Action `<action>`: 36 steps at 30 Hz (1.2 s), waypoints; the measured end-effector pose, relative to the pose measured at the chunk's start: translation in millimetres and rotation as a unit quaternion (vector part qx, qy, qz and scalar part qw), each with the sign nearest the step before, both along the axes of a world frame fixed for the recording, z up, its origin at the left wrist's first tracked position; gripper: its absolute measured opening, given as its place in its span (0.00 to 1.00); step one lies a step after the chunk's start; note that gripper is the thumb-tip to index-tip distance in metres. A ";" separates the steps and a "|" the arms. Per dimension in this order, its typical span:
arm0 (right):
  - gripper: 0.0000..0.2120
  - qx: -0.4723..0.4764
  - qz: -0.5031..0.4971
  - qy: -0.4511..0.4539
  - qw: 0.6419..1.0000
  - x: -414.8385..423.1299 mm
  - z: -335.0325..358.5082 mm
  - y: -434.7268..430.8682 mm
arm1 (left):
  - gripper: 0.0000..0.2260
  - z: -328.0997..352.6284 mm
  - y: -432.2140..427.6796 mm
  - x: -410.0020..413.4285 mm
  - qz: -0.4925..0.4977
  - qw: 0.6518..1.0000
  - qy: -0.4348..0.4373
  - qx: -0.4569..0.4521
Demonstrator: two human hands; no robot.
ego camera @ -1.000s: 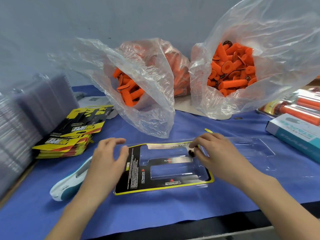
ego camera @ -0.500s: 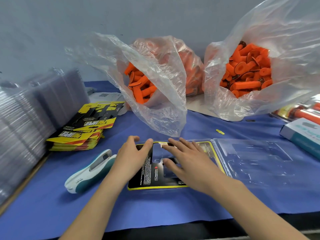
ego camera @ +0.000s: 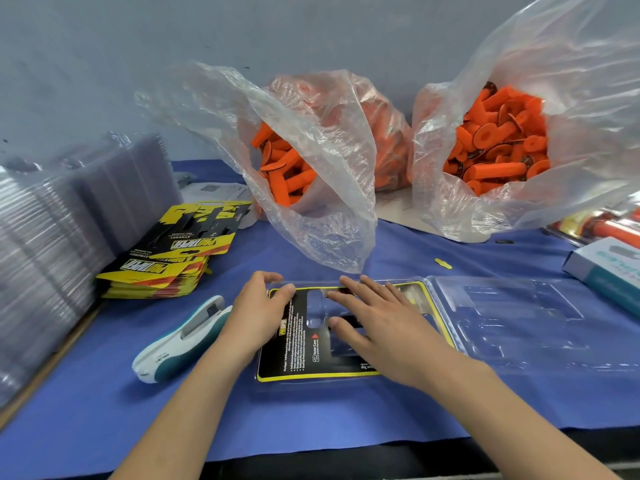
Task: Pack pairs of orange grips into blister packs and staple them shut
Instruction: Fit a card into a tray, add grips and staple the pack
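An open clear blister pack [ego camera: 512,317] lies flat on the blue cloth, its left half holding a black and yellow printed card [ego camera: 298,355]. My left hand [ego camera: 259,313] holds the card's upper left corner, thumb on top and fingers curled over the pack's far edge. My right hand [ego camera: 377,320] lies flat on the card with fingers spread, pressing it down. Two clear bags of orange grips [ego camera: 284,174] [ego camera: 498,150] stand behind. A white and teal stapler [ego camera: 180,341] lies just left of my left hand.
A stack of printed cards [ego camera: 173,254] sits at the left, with tall stacks of clear blisters [ego camera: 52,244] beyond it. A teal and white box [ego camera: 606,268] and packed grips [ego camera: 609,226] are at the right edge. A small yellow scrap [ego camera: 443,263] lies on the cloth.
My right hand has slid left from the card's top edge to lie flat over its middle. My left hand has moved to the card's upper left corner. The view has shifted left.
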State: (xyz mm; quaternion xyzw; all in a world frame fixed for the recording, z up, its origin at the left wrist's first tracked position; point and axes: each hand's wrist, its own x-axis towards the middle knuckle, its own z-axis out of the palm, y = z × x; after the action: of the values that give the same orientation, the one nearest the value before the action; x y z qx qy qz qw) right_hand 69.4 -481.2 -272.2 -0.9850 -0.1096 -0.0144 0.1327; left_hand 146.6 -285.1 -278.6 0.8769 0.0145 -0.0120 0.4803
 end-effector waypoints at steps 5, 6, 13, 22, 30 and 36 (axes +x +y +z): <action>0.26 -0.001 0.000 -0.004 1.000 0.4 -0.6 0.0 | 0.09 -1.5 15.3 -4.1 0.000 0.999 0.037 -0.037; 0.26 -0.001 0.000 -0.003 1.000 0.5 -0.6 0.1 | 0.10 -1.3 18.0 -6.2 -0.005 0.998 0.047 -0.035; 0.25 0.012 -0.001 -0.008 1.000 0.9 -1.1 0.3 | 0.13 3.4 13.8 -21.8 -0.018 0.991 -0.010 0.130; 0.19 0.025 -0.074 -0.053 0.996 -9.7 2.8 -16.5 | 0.12 2.9 18.4 -20.5 -0.020 0.992 -0.006 0.126; 0.18 -0.064 -0.066 -0.091 0.992 -17.2 6.0 -43.5 | 0.12 3.8 18.9 -20.8 -0.026 0.992 -0.007 0.127; 0.16 0.051 -0.053 -0.072 0.995 -23.6 13.4 -69.9 | 0.12 2.9 19.7 -20.2 -0.021 0.992 -0.009 0.120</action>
State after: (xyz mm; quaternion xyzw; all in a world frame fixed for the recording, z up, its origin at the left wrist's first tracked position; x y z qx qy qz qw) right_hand 45.8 -551.1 -258.7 -0.9777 -0.0657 -0.0981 0.1735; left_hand 126.4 -265.4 -275.7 0.9285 -0.0070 -0.0124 0.3710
